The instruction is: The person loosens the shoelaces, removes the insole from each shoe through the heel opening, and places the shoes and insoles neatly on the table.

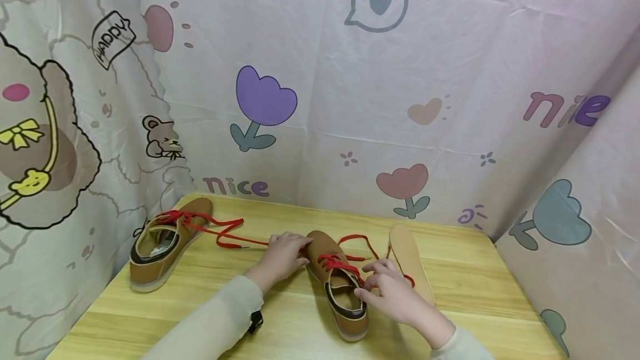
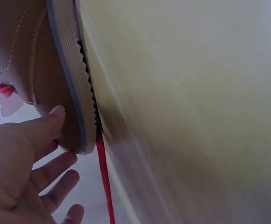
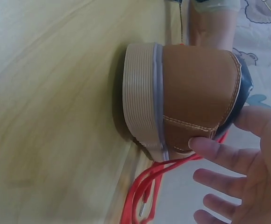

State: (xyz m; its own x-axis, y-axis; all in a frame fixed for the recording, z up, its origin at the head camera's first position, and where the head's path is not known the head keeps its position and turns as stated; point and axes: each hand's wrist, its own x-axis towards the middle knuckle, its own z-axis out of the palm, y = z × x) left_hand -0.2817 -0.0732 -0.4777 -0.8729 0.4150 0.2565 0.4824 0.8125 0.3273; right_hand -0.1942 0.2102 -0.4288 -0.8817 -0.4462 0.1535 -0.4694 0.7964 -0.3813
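Observation:
A brown lace-up shoe [image 1: 320, 246] with red laces and a pale ribbed sole stands on the table, toe pointing away. My left hand [image 1: 282, 257] holds its toe, the thumb [image 2: 51, 120] on the side and the forefinger round the front; the other fingers are spread. Beside the opening, at the heel end, is my right hand [image 1: 392, 293]. Its forefinger [image 3: 208, 145] rests against the side of the heel [image 3: 194, 86] and its thumb is at the dark collar, with the remaining fingers loosely extended. The red laces [image 3: 159, 177] trail beside the shoe.
A matching brown shoe [image 1: 152, 263] stands at the table's left, its red lace [image 1: 230, 232] stretching toward my left hand. Right of the near shoe lies a tan insole [image 1: 410, 260]. Printed curtains [image 1: 325, 71] hang behind the wooden table [image 1: 470, 282] and along both sides.

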